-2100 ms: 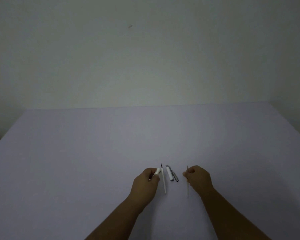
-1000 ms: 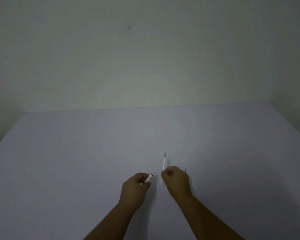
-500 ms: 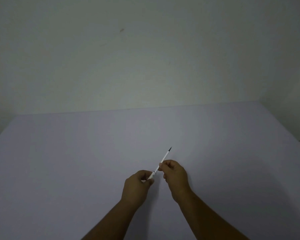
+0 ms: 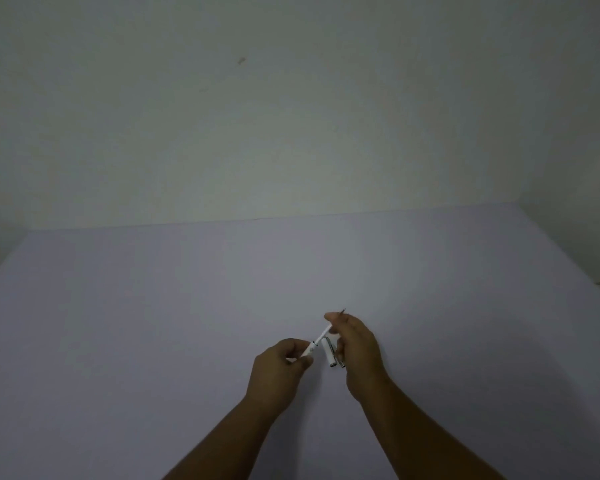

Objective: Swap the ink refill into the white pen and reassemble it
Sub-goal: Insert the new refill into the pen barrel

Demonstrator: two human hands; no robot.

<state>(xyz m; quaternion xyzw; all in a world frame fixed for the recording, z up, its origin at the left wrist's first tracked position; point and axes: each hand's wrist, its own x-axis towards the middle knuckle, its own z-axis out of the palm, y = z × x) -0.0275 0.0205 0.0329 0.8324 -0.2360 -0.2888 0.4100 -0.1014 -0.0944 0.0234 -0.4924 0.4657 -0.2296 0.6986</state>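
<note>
Left hand [image 4: 280,362] pinching short white plastic pen barrel [image 4: 308,351] steady, right hand [image 4: 355,344] closed round thin white ink refill [image 4: 324,331], probably feeding it in.

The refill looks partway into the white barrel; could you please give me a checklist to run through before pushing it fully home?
1. Left hand grips the white barrel: ok.
2. Right hand pinches the refill: ok.
3. Refill in line with the barrel: ok.
4. Refill's dark tip points away from the barrel: ok.
5. Refill fully seated: not ok.
6. Cap on the table, within reach: ok.
</note>
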